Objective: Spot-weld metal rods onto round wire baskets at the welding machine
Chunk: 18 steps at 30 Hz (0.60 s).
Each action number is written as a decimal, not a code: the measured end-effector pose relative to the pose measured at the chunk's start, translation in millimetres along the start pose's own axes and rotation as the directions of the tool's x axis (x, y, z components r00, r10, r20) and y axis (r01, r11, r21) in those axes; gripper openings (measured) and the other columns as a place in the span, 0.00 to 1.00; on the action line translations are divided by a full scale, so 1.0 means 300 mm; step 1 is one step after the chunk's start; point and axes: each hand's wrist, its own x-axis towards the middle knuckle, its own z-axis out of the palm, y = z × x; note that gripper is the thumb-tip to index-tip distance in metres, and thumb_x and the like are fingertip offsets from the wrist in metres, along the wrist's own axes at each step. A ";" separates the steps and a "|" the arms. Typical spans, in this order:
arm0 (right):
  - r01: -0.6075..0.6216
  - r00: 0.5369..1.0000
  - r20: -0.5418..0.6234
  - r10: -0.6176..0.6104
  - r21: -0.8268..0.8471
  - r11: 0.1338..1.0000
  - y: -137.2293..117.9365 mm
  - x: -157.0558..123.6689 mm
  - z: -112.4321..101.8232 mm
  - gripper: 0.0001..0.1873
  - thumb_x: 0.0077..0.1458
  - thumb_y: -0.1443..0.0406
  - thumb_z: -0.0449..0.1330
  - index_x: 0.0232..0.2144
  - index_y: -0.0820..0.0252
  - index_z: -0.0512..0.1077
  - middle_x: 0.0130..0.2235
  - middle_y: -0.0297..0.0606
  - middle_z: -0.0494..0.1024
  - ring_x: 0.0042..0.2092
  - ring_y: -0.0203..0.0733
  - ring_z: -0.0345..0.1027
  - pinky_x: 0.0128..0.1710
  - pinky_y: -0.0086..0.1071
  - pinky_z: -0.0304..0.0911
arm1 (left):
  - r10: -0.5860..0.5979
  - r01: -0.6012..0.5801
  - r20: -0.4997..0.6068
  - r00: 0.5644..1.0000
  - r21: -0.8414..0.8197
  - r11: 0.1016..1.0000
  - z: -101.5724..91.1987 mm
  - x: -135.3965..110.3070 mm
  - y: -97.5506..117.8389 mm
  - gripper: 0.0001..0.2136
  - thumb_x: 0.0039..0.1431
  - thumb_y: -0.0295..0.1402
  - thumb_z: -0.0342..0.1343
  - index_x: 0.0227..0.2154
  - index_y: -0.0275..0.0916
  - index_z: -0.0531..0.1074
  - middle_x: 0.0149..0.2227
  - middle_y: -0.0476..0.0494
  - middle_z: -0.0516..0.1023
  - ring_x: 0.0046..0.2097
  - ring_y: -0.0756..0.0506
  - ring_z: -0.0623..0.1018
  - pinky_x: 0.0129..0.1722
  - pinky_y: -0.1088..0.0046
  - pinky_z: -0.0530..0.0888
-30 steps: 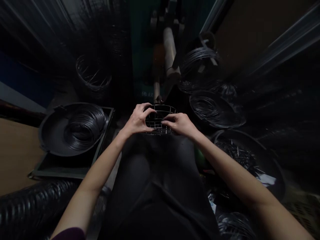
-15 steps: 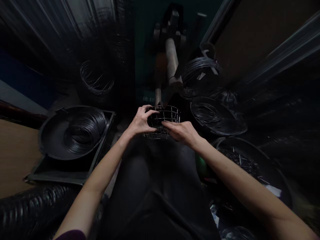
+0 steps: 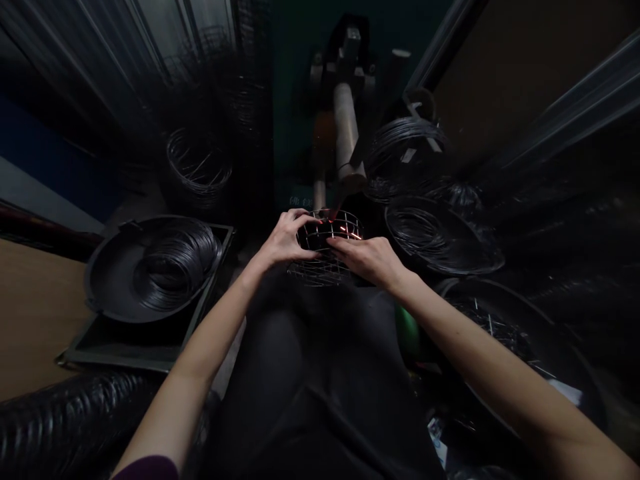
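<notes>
A round wire basket point(image 3: 327, 268) sits in front of me at the tip of a welding machine point(image 3: 346, 127). My left hand point(image 3: 286, 239) grips the basket's left side, thumb and fingers curved around the wires. From the right, my right hand point(image 3: 367, 259) pinches at the basket's near side; its fingers are together on the wires. Orange-red sparks glow on the far rim, just under the machine's tip. Whether a loose wire piece is between my right fingers is too dark to tell.
On the left, a black pan point(image 3: 113, 280) holds a coil of wire rings point(image 3: 175, 263). Wire rings point(image 3: 415, 230) lie in a pan at right, above a tub point(image 3: 520, 293) of short wire pieces. More wire rings point(image 3: 197, 160) stand behind left.
Sparks have appeared at the basket's far rim beneath the machine's tip. The basket seems slightly turned. Both hands keep nearly the same grip, and the whole view has shifted a little.
</notes>
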 end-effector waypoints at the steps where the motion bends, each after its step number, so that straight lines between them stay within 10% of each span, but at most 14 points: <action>1: -0.008 1.000 -0.017 0.009 0.022 1.000 0.000 -0.003 0.005 0.18 0.67 0.61 0.51 0.55 0.50 0.73 0.49 0.35 0.80 0.38 0.39 0.77 0.26 0.28 0.58 | 0.003 -0.003 -0.005 1.000 -0.011 1.000 -0.001 0.001 -0.002 0.32 0.39 0.39 0.73 0.50 0.41 0.72 0.54 0.39 0.68 0.57 0.36 0.69 0.60 0.55 0.67; 18: -0.230 0.897 -0.265 0.355 0.406 0.885 0.053 0.080 0.077 0.05 0.57 0.64 0.61 0.36 0.57 0.76 0.39 0.39 0.72 0.36 0.39 0.67 0.31 0.30 0.57 | -0.033 0.030 -0.059 0.998 -0.057 0.998 -0.020 0.129 -0.075 0.33 0.36 0.37 0.73 0.48 0.39 0.69 0.49 0.41 0.72 0.52 0.37 0.72 0.56 0.58 0.69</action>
